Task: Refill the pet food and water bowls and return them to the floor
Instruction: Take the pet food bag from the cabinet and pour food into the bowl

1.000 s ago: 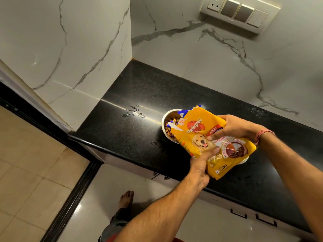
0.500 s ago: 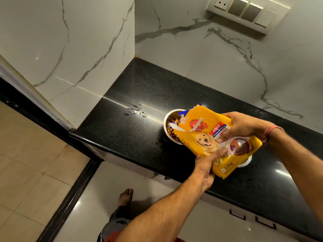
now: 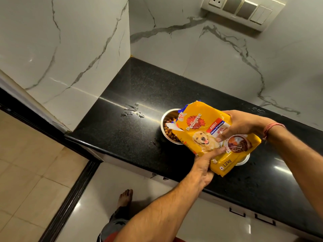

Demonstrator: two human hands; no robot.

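Black counter (image 3: 122,133) carries all; yellow food bag (image 3: 208,135) tipped, torn mouth over steel bowl (image 3: 165,117) holding kibble (image 3: 170,133); right hand (image 3: 243,125) grips bag's top edge; left hand (image 3: 204,165) pinches its lower edge; second bowl (image 3: 243,160) rim just visible under bag.

second bowl (image 3: 243,160): mostly hidden under food bag (image 3: 197,133) | first bowl (image 3: 167,117): right part covered | switch plate (image 3: 244,11): top cut off
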